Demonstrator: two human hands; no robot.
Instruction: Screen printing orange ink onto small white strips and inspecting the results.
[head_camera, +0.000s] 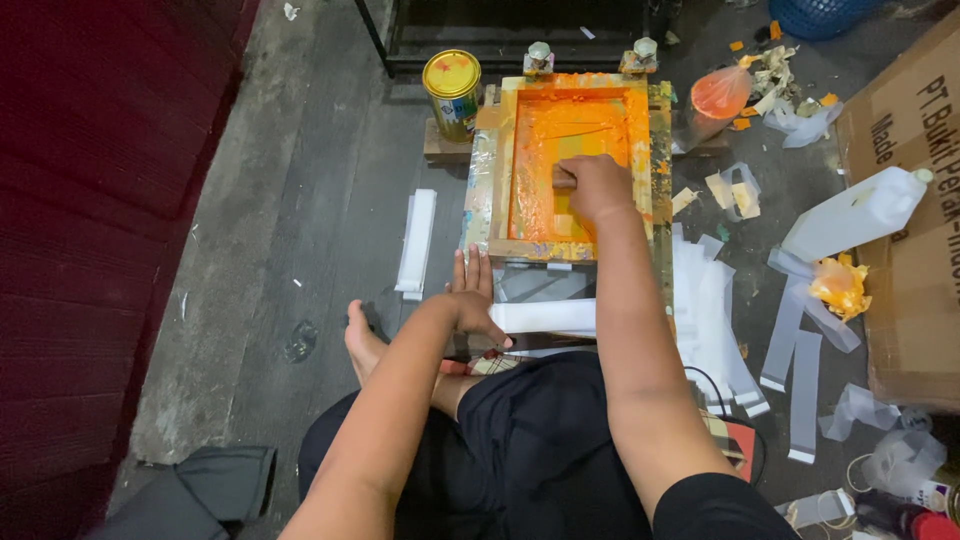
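Squeegee stroke in an ink-filled printing frame, centre of frame.

The right hand (597, 185) is closed over a squeegee (563, 178) inside the wooden screen frame (497, 170), which holds wet orange ink (570, 120). The left hand (471, 297), fingers spread flat, presses beside the frame's lower edge. The squeegee is probably stiff, light and ink-slick; grip its top handle. A lidded yellow tin (452, 92) stands upper left, contents unseen.

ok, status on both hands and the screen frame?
Right hand gripping wooden squeegee inside orange-inked wooden screen frame. Left hand flat by frame's near edge, touching stack of white strips. Yellow tin can beside frame, clear.
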